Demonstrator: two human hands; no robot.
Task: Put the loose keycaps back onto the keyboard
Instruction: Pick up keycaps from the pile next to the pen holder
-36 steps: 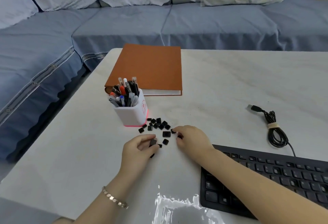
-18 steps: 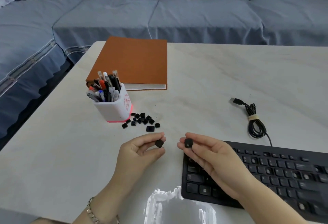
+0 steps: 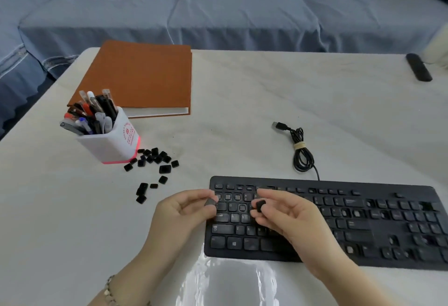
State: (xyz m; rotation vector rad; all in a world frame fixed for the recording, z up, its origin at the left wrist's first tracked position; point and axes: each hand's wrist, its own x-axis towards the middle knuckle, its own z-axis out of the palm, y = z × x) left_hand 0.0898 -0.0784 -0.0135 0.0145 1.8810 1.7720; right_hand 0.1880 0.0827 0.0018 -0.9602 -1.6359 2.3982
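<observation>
Step in hand: transfer of caps from pile to board, two at once.

- Scatter of small loose black plastic keycaps (image 3: 155, 160) lies on the white marble-look tabletop (image 3: 242, 92), left of the board and well apart from it. A few more strays (image 3: 142, 191) sit nearer the left hand.
- Left hand (image 3: 184, 211): thumb and forefinger pinch one dark keycap (image 3: 210, 201), held just over the board's left edge, not yet seated.
- Right hand (image 3: 286, 216): fingertips pinch a second black keycap (image 3: 260, 204), held above the upper letter rows, clear of the keys.
- Flat black wired keyboard (image 3: 339, 223): several seats in the upper-left rows look bare; more gaps seem to lie on the far right, too blurred to count.

Judgement: early in the task, since most caps are still in the pile. The next move calls for turning each cap legend-up, matching it to its bare seat and pressing straight down until it clips. I cannot read either cap's legend here.

Surroundings:
- White square pen pot with pink base (image 3: 109, 145), full of pens, touching or just beside the pile; an elbow hazard on return trips.
- Brown hardcover book (image 3: 140, 80), behind the pot.
- Coiled black USB cable (image 3: 300, 152), behind the board, unplugged.
- Black remote (image 3: 419, 66), far right corner.

Nothing blocks the seats except the hands themselves.
</observation>
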